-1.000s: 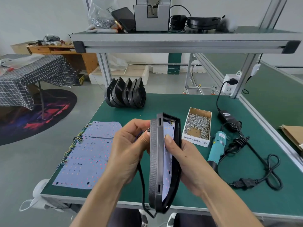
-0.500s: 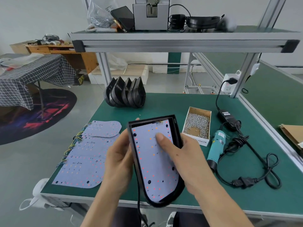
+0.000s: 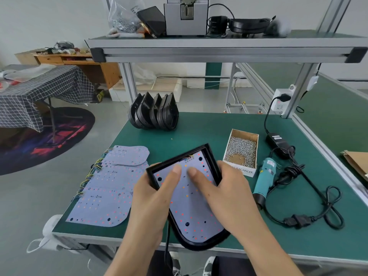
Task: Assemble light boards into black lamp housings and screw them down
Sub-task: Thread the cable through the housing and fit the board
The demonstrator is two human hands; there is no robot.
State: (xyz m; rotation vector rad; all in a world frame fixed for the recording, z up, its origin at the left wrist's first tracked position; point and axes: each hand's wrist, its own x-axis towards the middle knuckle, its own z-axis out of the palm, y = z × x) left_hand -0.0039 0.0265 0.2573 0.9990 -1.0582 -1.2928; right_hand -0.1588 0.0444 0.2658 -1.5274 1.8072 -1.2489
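A black lamp housing (image 3: 179,158) faces up near the table's front edge with a pale violet light board (image 3: 191,208) lying inside it. My left hand (image 3: 153,202) grips the housing's left side, thumb pressing on the board. My right hand (image 3: 223,192) grips the right side, its thumb also on the board. A black cable (image 3: 166,246) hangs from the housing below the table edge. Several more light boards (image 3: 105,192) with coloured wires lie to the left. Several empty black housings (image 3: 154,112) stand on edge at the back.
A cardboard box of screws (image 3: 242,150) sits right of the housing. Beside it lies a teal electric screwdriver (image 3: 265,176) with a tangled black cord (image 3: 310,198) and power adapter (image 3: 277,140). An aluminium shelf (image 3: 219,50) spans overhead. The green table (image 3: 209,128) ends near my body.
The housing has turned from edge-on to lying face up and tilted further left. My left thumb has come onto the board beside my right thumb.
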